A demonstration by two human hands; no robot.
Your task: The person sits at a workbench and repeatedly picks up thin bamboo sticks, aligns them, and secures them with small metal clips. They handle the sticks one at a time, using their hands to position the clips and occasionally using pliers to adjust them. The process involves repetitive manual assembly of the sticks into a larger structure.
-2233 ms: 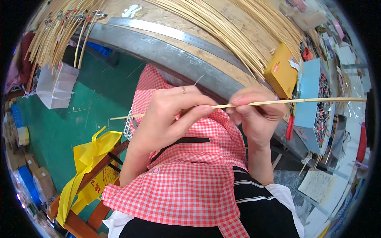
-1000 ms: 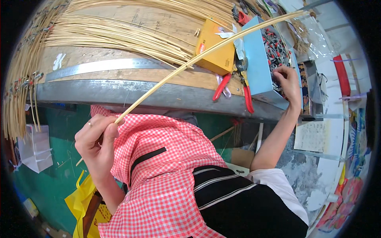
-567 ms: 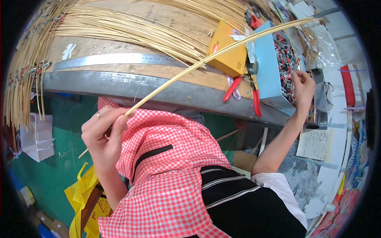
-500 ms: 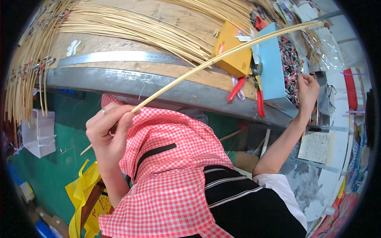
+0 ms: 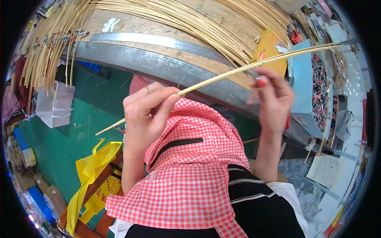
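My left hand (image 5: pixel 147 113), in front of the apron, pinches thin pale bamboo strips (image 5: pixel 226 74) between thumb and fingers. The strips lie close together and slant from the lower left up to the far right. My right hand (image 5: pixel 274 99) is smeared by motion just below them, nearer their right part. Between its fingers shows a small red-tipped clip (image 5: pixel 260 82), its metal part blurred. To the right stands a pale blue box (image 5: pixel 302 73) filled with similar small clips (image 5: pixel 320 95), with red and black tips.
Many bamboo strips (image 5: pixel 174 18) lie along the wooden bench. A steel ruler (image 5: pixel 158 41) rests near its dark front edge (image 5: pixel 147 61). A yellow box (image 5: pixel 270 45) stands beside the blue one. Clipped strips (image 5: pixel 51 51) hang at the left, above a white bag (image 5: pixel 53 105). A yellow bag (image 5: pixel 89 170) hangs below.
My right hand has left the clip box and moved left toward the strips, with a red-tipped clip now in its fingers. My left hand still holds the strips. The view has shifted left.
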